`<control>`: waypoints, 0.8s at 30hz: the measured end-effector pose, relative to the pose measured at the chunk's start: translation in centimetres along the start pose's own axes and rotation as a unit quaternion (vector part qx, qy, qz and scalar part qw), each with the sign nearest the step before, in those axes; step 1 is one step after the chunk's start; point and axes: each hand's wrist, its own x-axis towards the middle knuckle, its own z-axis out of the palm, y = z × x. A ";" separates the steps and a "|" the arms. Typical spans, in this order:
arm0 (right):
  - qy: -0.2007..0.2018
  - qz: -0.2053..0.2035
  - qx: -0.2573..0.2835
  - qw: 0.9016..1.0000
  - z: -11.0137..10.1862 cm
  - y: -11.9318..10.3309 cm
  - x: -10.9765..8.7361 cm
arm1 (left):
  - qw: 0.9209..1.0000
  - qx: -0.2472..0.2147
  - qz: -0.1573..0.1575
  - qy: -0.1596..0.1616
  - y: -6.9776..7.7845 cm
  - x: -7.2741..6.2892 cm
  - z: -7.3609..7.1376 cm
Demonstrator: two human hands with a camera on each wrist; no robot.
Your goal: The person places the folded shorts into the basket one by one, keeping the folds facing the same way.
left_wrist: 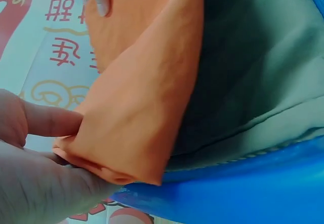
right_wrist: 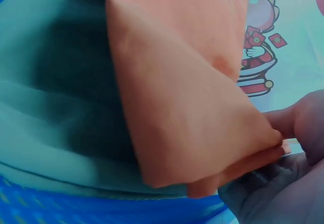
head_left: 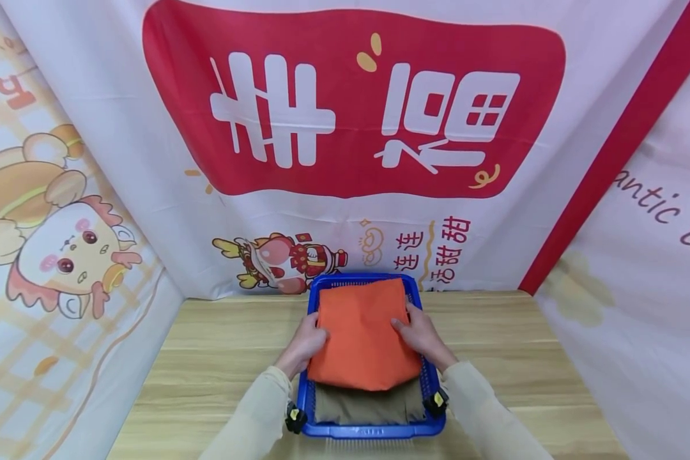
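Note:
A folded orange cloth (head_left: 362,338) is held between both hands over a blue plastic basket (head_left: 374,431). My left hand (head_left: 309,340) pinches its left edge, thumb on top and fingers underneath, as the left wrist view shows of the cloth (left_wrist: 136,97). On the opposite edge my right hand (head_left: 421,332) pinches the cloth (right_wrist: 187,107) in the same way. Beneath it, a folded grey-green cloth (head_left: 368,406) lies in the basket and shows at the near end. Most of that lower cloth is hidden in the head view.
The basket stands on a wood-grain table (head_left: 218,358). Black clips with yellow parts (head_left: 296,418) are at both near sides of the basket, close to the sleeves. A printed white and red fabric (head_left: 356,160) hangs behind the table, with more printed fabric at both sides.

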 end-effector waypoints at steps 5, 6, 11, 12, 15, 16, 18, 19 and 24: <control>-0.016 0.017 -0.026 0.999 -0.3 0.2 -0.6 | 0.998 0.062 0.003 0.006 0.0 -0.6 0.0; -0.019 0.020 -0.028 0.999 -0.3 0.2 -0.7 | 0.997 0.078 0.003 0.009 0.1 -0.7 0.0; -0.025 0.018 -0.063 0.998 -0.6 0.2 -1.1 | 0.987 0.159 0.005 0.028 0.3 -1.5 0.0; -0.026 0.015 -0.074 0.997 -0.6 0.3 -1.1 | 0.983 0.180 0.008 0.032 0.3 -1.6 0.0; -0.033 0.020 -0.100 0.994 -0.7 0.3 -1.4 | 0.968 0.247 0.024 0.043 0.2 -1.9 0.1; -0.037 0.023 -0.106 0.993 -0.7 0.3 -1.5 | 0.962 0.267 0.030 0.045 0.2 -1.9 0.1; -0.048 0.026 -0.118 0.992 -0.8 0.3 -1.7 | 0.951 0.305 0.040 0.046 0.1 -2.0 0.3; -0.053 0.029 -0.124 0.990 -0.8 0.3 -1.8 | 0.946 0.319 0.040 0.044 0.1 -2.1 0.4; -0.065 0.019 -0.177 0.982 -0.8 0.3 -2.2 | 0.928 0.370 0.048 0.023 -0.1 -2.3 0.9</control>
